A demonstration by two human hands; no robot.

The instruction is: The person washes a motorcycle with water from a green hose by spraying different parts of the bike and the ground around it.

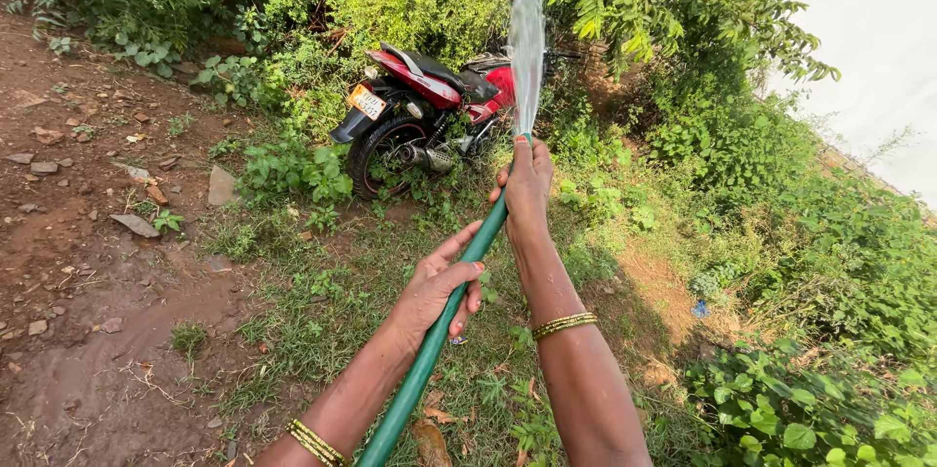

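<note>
A green garden hose [422,369] runs up from the bottom of the view between my arms. My left hand [439,282] wraps around its middle. My right hand [527,184] grips the hose end, thumb over the opening. A jet of water [527,28] shoots upward from there. Beyond the hands stands a red and black motorcycle [429,106], parked among bushes with its rear wheel toward me. Both wrists wear gold bangles.
Wet reddish dirt with loose stones [137,225] lies to the left. Patchy grass [312,311] is under my arms. Dense green bushes [781,233] fill the right side and the back. A pale wall [878,28] shows at the upper right.
</note>
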